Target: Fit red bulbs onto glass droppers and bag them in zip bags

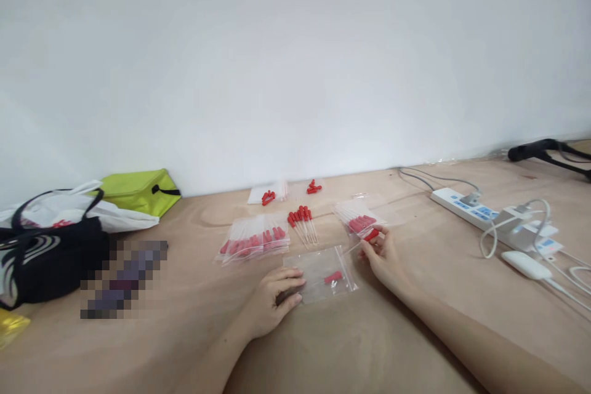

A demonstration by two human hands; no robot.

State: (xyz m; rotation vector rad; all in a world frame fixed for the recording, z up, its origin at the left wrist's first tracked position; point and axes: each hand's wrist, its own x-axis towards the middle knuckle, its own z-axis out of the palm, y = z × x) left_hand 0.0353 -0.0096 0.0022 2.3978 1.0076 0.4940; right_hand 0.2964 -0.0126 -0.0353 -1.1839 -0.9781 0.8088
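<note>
My left hand (274, 298) lies with its fingers apart on the left edge of a clear zip bag (314, 258). Inside that bag shows a red rubber bulb (333, 277). Just right of it, my right hand (381, 252) is closed on a dropper by its red bulb (371, 234), the thin tube pointing down and left. Behind that hand is a zip bag of droppers (362, 221). Several loose droppers (302, 215) lie fanned out in the middle, red ends away from me. Left of them sit overlapping filled zip bags (253, 240).
Near the wall, loose red bulbs (314, 187) and more red bulbs (268, 197) lie on plastic bags. A power strip (480, 215) with cables and a white device (526, 265) occupies the right. A black bag (55, 265) and a lime-green bag (138, 194) stand at left.
</note>
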